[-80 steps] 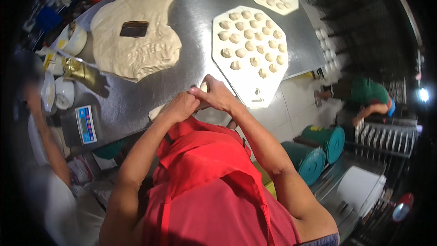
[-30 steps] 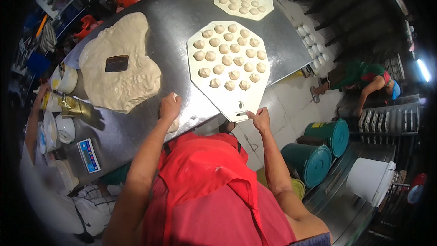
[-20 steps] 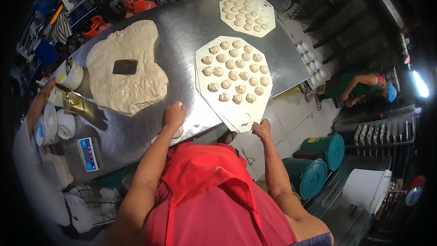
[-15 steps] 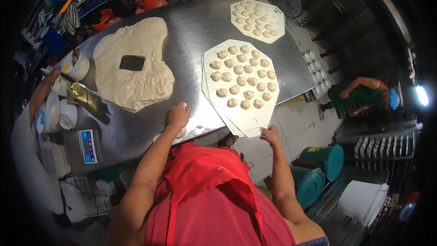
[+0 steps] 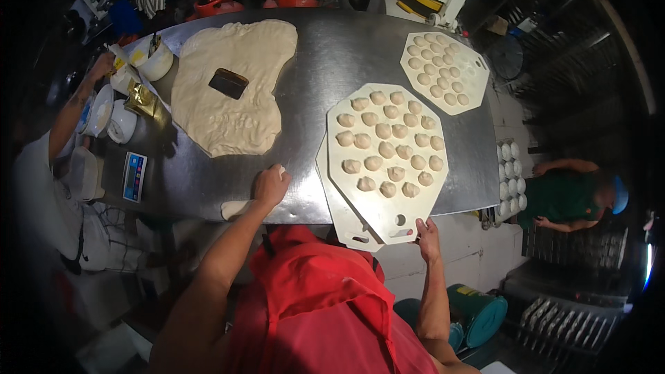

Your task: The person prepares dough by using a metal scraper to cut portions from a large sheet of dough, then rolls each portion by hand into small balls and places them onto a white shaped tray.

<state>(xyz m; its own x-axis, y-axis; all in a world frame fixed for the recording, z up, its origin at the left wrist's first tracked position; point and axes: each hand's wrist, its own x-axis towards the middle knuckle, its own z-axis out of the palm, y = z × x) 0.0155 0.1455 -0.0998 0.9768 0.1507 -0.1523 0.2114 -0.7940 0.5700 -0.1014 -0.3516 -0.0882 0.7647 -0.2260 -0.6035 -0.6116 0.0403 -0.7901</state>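
Note:
My right hand [image 5: 428, 237] grips the near right edge of a cream octagonal board [image 5: 409, 209], its fingers closed on the rim. Rows of small dough balls [image 5: 385, 149] sit on this board. A second similar board [image 5: 339, 211] lies under it, showing at the left and near side. My left hand [image 5: 271, 185] is closed over the steel table, with a bit of pale dough [image 5: 281, 172] showing at its fingers. Beside my left wrist lies a strip of dough [image 5: 235, 208]. Farther off spreads a large dough slab [image 5: 249, 125] with a dark rectangular scraper [image 5: 228, 84] on it.
Another board [image 5: 467, 93] of dough balls stands at the far right of the steel table [image 5: 318, 48]. On the left are a scale [image 5: 134, 176], tubs, a gold packet [image 5: 142, 102] and another person's hand [image 5: 104, 64]. A co-worker [image 5: 568, 194] stands right, beside filled trays [image 5: 511, 176].
The upper board has slid right across the lower one, with my right hand on its edge, baring more of the lower board. My left hand stays closed. The whole view has shifted.

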